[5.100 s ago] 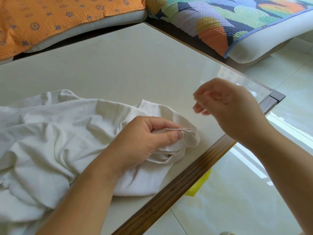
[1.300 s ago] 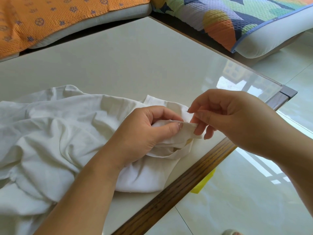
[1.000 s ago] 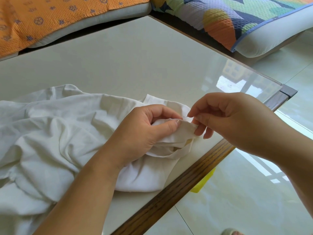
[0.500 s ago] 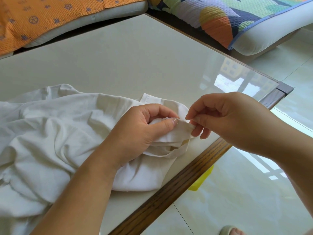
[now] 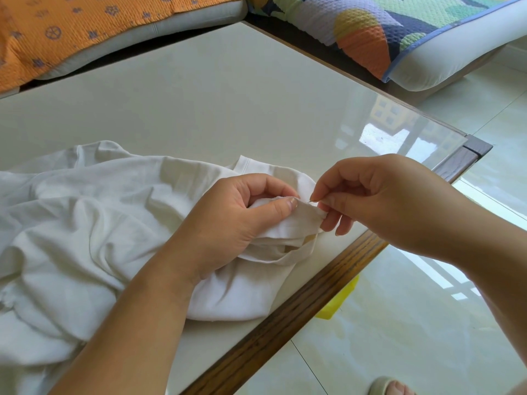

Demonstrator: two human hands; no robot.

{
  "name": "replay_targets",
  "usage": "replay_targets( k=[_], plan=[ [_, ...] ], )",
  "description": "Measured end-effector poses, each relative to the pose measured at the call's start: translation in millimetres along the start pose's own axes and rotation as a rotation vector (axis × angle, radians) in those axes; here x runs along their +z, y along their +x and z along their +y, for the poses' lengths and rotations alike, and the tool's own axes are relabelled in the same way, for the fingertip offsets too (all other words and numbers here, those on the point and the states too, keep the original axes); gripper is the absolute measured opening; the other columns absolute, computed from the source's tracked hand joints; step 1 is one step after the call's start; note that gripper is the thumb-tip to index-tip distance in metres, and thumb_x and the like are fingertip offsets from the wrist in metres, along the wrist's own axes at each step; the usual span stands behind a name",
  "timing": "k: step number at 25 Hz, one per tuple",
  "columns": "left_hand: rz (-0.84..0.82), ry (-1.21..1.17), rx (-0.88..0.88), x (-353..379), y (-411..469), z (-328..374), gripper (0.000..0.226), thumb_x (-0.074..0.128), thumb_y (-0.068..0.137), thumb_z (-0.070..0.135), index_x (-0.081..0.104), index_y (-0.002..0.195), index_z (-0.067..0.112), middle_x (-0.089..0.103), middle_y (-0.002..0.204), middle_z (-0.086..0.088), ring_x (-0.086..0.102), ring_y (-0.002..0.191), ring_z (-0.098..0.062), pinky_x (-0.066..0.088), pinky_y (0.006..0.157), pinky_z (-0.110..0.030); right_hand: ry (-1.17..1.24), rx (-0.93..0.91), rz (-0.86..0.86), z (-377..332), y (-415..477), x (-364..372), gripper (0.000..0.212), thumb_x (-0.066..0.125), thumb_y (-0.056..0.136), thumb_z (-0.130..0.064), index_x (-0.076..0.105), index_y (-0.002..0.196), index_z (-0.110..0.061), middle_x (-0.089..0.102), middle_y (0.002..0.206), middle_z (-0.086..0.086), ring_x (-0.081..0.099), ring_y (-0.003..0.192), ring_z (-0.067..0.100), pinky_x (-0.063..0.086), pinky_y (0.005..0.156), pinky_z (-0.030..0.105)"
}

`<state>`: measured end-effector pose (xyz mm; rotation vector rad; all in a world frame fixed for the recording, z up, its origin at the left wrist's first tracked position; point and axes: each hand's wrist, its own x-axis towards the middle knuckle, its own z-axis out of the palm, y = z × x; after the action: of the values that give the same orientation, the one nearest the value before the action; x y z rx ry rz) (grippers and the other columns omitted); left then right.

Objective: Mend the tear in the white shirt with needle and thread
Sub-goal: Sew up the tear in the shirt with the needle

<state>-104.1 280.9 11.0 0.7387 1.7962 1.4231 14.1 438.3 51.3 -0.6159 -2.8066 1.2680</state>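
Glossy cream table (image 5: 228, 104) with a wood edge; a crumpled white shirt (image 5: 85, 223) lies on its near left part, bunched up to that edge.

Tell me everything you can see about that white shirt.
The white shirt is soft, thin-looking fabric, crumpled in loose folds on the pale glossy table, near its wooden edge. A stitched hem shows at the top. The left hand pinches up a fold of it; the right hand holds a thin needle at that fold.
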Motion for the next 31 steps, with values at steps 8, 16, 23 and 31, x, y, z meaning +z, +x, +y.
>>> replay_targets(
  k=[8,16,23,31],
  plan=[
    [0.006,0.011,-0.012,-0.2,0.2,0.7,0.006,0.07,0.086,0.022,0.076,0.086,0.022,0.076,0.085,0.001,0.072,0.082,-0.013,0.054,0.07,-0.021,0.045,0.001,-0.033,-0.2,-0.1,0.1,0.023,0.057,0.094,-0.007,0.068,0.085,-0.025,0.074,0.07,-0.01,0.068,0.061,0.003,0.05,0.064,0.01],
    [0.034,-0.024,-0.017,3.4,1.7,-2.3,0.011,0.073,0.081,0.022,0.077,0.09,0.019,0.078,0.09,-0.002,0.074,0.091,-0.016,0.057,0.082,-0.027,0.311,0.015,-0.055,4.8,3.9,6.9,0.015,0.056,0.094,0.0,0.063,0.092,-0.013,0.074,0.072,0.006,0.07,0.062,0.02,0.056,0.066,0.028],
    [-0.032,-0.213,-0.068,2.3,0.0,2.3,0.019,0.065,0.087,0.018,0.077,0.097,0.006,0.077,0.087,-0.01,0.073,0.083,-0.017,0.055,0.069,-0.022,0.58,0.019,-0.06,5.9,7.9,5.1,0.011,0.053,0.093,0.007,0.052,0.097,-0.003,0.07,0.071,0.009,0.071,0.065,0.028,0.056,0.057,0.024],
    [-0.022,-0.332,-0.094,4.2,0.2,5.0,0.014,0.071,0.073,0.022,0.078,0.081,0.013,0.075,0.081,-0.009,0.072,0.075,-0.017,0.057,0.064,-0.024,0.668,-0.011,-0.05,5.0,6.6,6.1,0.013,0.057,0.089,0.006,0.052,0.093,-0.005,0.07,0.071,0.013,0.069,0.063,0.025,0.051,0.051,0.025]
  ],
)
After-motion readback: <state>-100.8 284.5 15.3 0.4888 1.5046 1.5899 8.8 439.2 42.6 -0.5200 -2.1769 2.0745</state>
